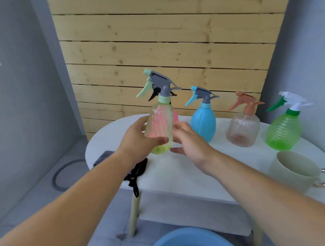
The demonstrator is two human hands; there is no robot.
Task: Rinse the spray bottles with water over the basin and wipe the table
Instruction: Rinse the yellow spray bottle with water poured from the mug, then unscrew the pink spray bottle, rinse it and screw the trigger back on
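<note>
DESK: What do the hands hold?

PHOTOGRAPHER: The left hand (137, 138) grips a yellow-green spray bottle (159, 127) round its body, with the thumb across the front. The bottle is upright over the far part of a white table (180, 171). Whether its base touches the tabletop cannot be told.

DESK: And the other hand?

PHOTOGRAPHER: The right hand (190, 142) is spread just beside the bottle's right side, fingers loose, holding nothing. Whether the fingertips touch the bottle cannot be told.

DESK: The remaining bottles?

PHOTOGRAPHER: Three stand upright in a row on the table to the right, each apart from the next: a blue bottle (204, 122), a clear pinkish bottle (243, 130) and a green bottle (283, 131) with a white head. Something pink shows behind the held bottle, mostly hidden.

DESK: Anything else?

PHOTOGRAPHER: A cream cup (295, 169) with a handle stands at the table's near right edge, near the green bottle. A grey cloth (104, 157) lies at the left edge, partly under the left forearm, and a black strap (136, 172) hangs over the edge beside it. A blue basin (189, 244) sits below the table's near edge. A plank wall (162, 46) stands behind.
</note>
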